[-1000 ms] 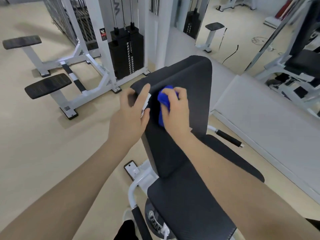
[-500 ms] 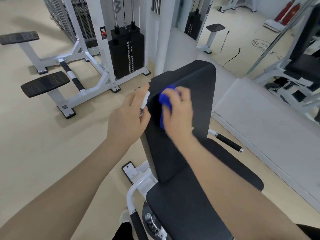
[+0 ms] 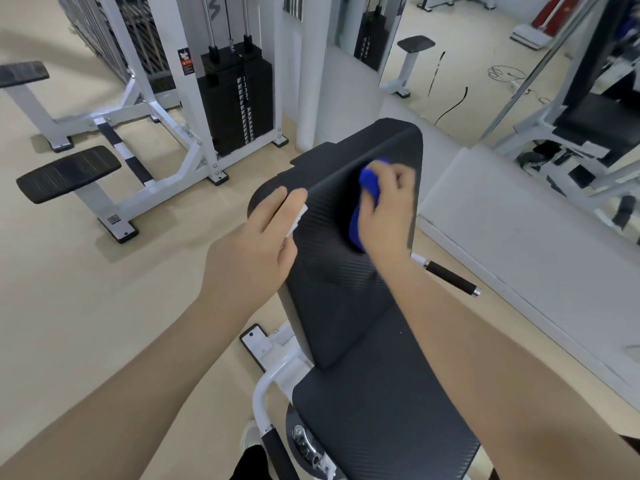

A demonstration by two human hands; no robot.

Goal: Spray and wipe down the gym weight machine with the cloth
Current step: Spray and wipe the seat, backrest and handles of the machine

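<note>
A blue cloth (image 3: 367, 188) is clenched in the right hand (image 3: 386, 209) and pressed against the upper part of the black backrest (image 3: 346, 271). A small white thing (image 3: 298, 218), mostly hidden, is grasped in the left hand's (image 3: 256, 251) fingers (image 3: 277, 206) at the backrest's left edge, above the seat pad (image 3: 381, 410).

Beige floor (image 3: 86, 306) throughout. White-framed cable machine (image 3: 194, 109) at upper left, black weight stack (image 3: 239, 98) inside frame, two steel guide rods above it. Two black padded seats (image 3: 69, 173) on white posts left of frame, one nearer, one farther back at picture edge. White pillar (image 3: 311, 71) just right of stack. Wall mirror (image 3: 485, 64) at upper right, reflecting small stool, loose cables on floor, red item. Low white ledge (image 3: 519, 230) beneath mirror.
</note>
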